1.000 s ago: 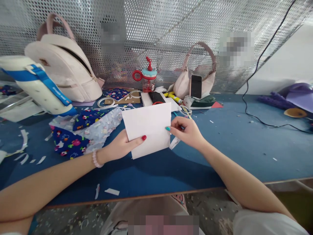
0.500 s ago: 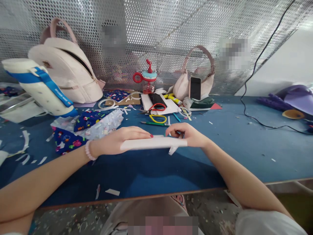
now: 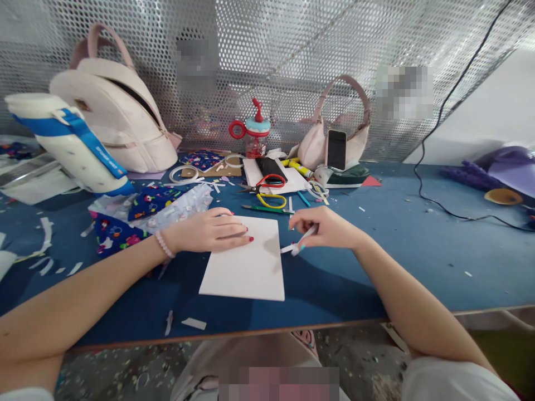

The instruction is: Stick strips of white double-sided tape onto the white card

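A white rectangular card (image 3: 246, 270) lies flat on the blue table in front of me. My left hand (image 3: 213, 231) rests on its upper left part, palm down with fingers stretched out. Just off the card's right edge, my right hand (image 3: 324, 228) is closed, its fingers curled round a narrow white strip (image 3: 307, 236). One end of that strip reaches the card's right edge; whether it is attached there I cannot tell. Beyond the card lie scissors (image 3: 271, 200) with red and yellow handles and a thin green tool (image 3: 267, 210).
Patterned blue fabric (image 3: 154, 203) lies left of the card, near a white bottle (image 3: 75, 150) and a backpack (image 3: 117, 117). At the back stand a cup (image 3: 256, 139) and a handbag (image 3: 313, 145) with a phone (image 3: 336, 149) against it. Paper scraps (image 3: 194, 323) are scattered about.
The card was held raised, edge toward me, between both hands; now it lies flat on the table. My right hand has come off it with the white strip, and my left hand stays on it.
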### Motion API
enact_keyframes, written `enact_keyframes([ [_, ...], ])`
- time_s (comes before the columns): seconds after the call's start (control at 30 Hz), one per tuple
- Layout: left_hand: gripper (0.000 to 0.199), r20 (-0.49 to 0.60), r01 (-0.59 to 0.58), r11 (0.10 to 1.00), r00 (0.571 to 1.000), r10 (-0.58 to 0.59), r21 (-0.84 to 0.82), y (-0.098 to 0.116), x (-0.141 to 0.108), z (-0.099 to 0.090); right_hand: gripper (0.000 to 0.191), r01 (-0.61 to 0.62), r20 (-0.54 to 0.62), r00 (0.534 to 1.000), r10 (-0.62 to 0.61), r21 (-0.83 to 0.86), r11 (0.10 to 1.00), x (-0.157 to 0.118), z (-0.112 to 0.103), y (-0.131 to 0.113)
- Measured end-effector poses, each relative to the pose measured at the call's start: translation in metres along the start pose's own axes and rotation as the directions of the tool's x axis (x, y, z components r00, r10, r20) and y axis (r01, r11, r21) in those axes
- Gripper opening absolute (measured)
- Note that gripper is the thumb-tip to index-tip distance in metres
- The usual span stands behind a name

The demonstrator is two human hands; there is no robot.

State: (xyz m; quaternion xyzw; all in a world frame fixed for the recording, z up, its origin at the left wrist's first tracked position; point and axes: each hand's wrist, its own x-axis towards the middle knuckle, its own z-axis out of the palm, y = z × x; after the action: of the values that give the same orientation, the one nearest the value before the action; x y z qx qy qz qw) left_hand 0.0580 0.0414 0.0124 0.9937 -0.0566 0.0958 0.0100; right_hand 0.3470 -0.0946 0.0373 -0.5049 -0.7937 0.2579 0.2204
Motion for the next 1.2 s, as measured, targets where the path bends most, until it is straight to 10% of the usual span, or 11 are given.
enact_keyframes([
  [0.13, 0.041, -0.018, -0.020, 0.999, 1.000, 0.021, 0.033, -0.008, -0.002, 0.011, 0.018, -0.067, -0.252, 0.967, 0.032, -0.131, 0.989, 0.003, 0.006, -0.001],
  [0.47, 0.041, -0.005, -0.067, 0.998, 0.998, 0.066, -0.016, 0.014, 0.012, 0.005, 0.026, -0.202, 0.047, 0.970, 0.239, -0.395, 0.896, -0.003, -0.004, -0.015],
  [0.83, 0.044, 0.132, 0.133, 0.965, 0.977, -0.166, 0.227, 0.026, 0.004, -0.009, 0.021, -0.249, -0.280, 0.952, 0.123, -0.475, 0.844, 0.033, 0.045, 0.038],
  [1.2, 0.075, 0.189, 0.209, 0.978, 0.961, -0.201, -0.023, 0.072, 0.022, 0.020, 0.019, -0.251, -0.363, 0.927, 0.093, -0.417, 0.874, 0.040, 0.045, 0.060],
])
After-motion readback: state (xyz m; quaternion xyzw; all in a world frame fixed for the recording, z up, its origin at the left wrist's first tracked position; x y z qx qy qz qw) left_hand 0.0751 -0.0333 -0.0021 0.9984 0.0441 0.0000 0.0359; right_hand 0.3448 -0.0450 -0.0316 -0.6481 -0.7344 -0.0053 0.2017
